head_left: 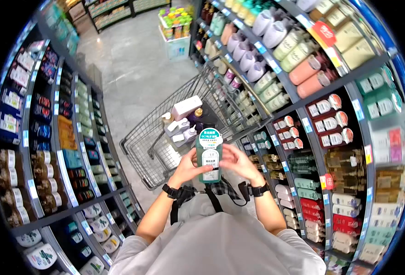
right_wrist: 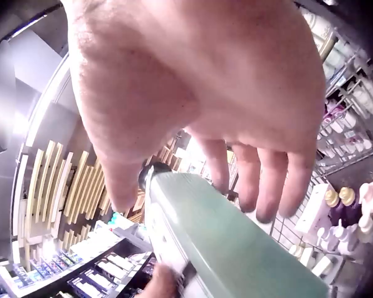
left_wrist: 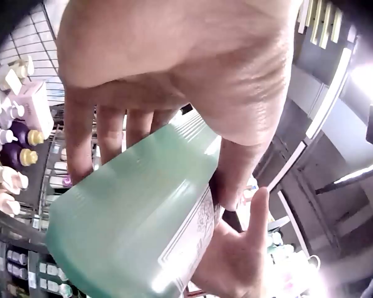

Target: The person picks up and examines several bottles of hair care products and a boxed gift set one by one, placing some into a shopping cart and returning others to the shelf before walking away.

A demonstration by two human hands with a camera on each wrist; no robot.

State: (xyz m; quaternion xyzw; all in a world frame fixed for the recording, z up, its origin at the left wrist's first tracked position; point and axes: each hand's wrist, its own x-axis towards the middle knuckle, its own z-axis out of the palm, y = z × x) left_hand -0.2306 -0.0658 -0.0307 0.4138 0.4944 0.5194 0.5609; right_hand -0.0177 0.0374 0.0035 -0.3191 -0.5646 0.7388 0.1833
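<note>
A green bottle (head_left: 209, 158) with a white label and a round tag is held upright in front of the person's chest. My left hand (head_left: 187, 166) grips its left side, thumb across the label; the left wrist view shows that hand (left_wrist: 174, 68) with fingers round the pale green bottle (left_wrist: 127, 214). On the other side is my right hand (head_left: 236, 162), its fingers loosely bent beside the bottle. In the right wrist view this hand (right_wrist: 199, 81) is spread over the bottle (right_wrist: 230, 242), thumb close to the dark cap; whether it touches cannot be told.
A wire shopping cart (head_left: 149, 137) stands ahead, holding several pump bottles (head_left: 180, 130) and a pink box (head_left: 187, 107). Stocked shelves line the left (head_left: 28, 137) and right (head_left: 303, 112). Beyond the cart, a display stand (head_left: 176, 48) stands on the grey floor (head_left: 124, 59).
</note>
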